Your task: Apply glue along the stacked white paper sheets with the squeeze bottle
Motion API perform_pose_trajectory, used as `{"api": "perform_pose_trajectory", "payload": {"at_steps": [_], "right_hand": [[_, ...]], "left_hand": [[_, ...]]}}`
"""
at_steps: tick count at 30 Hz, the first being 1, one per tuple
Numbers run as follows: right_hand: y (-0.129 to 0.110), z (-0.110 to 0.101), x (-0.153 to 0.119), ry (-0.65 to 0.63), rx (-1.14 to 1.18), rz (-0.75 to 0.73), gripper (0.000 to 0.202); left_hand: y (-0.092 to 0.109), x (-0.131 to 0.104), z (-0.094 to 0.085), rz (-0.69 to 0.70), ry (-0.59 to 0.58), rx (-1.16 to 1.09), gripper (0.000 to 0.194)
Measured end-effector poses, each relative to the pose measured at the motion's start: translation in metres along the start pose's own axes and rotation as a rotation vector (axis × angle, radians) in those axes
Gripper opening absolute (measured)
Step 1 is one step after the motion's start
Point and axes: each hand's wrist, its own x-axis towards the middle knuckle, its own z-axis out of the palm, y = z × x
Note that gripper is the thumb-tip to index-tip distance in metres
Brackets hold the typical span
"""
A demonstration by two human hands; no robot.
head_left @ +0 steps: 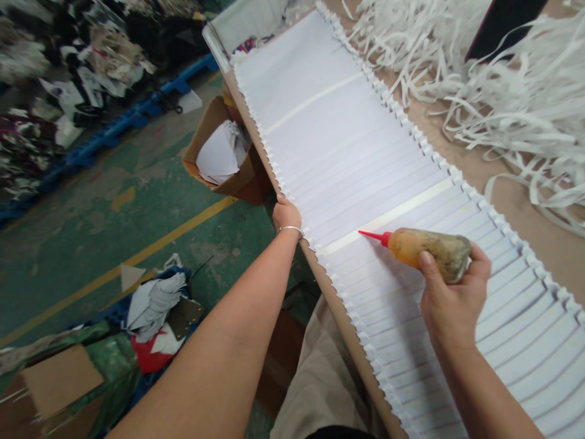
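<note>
A long row of overlapping white paper sheets (347,152) lies fanned out along the table, each showing a narrow strip. My right hand (452,299) grips a grimy amber glue bottle (429,250) with a red nozzle, its tip pointing left just over a cream strip between the sheets. My left hand (286,214), with a thin bracelet at the wrist, rests on the near edge of the table against the paper's serrated ends; its fingers are curled over the edge and hidden.
A heap of white paper strips (516,91) covers the brown tabletop (516,201) beyond the sheets. A cardboard box (219,155) with white sheets stands on the green floor below the table edge. Scrap paper and cardboard (150,311) lie at the lower left.
</note>
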Motion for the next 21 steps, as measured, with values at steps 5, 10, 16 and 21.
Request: {"api": "perform_pose_trajectory", "payload": {"at_steps": [5,10,16,21], "right_hand": [[-0.011,0.012,-0.026,-0.060,-0.068,0.010,0.078],[-0.016,0.023,-0.047,-0.119,-0.059,-0.064,0.075],[-0.016,0.016,-0.041,-0.165,-0.015,-0.372,0.081],[-0.019,-0.012,0.013,-0.073,0.127,-0.658,0.086]], "left_hand": [[-0.001,-0.001,-0.001,-0.002,-0.037,0.005,0.066],[0.001,-0.003,-0.003,-0.007,-0.045,0.003,0.066],[0.002,-0.004,-0.003,-0.009,-0.047,0.007,0.065],[-0.001,-0.002,-0.001,-0.009,-0.043,0.002,0.066]]}}
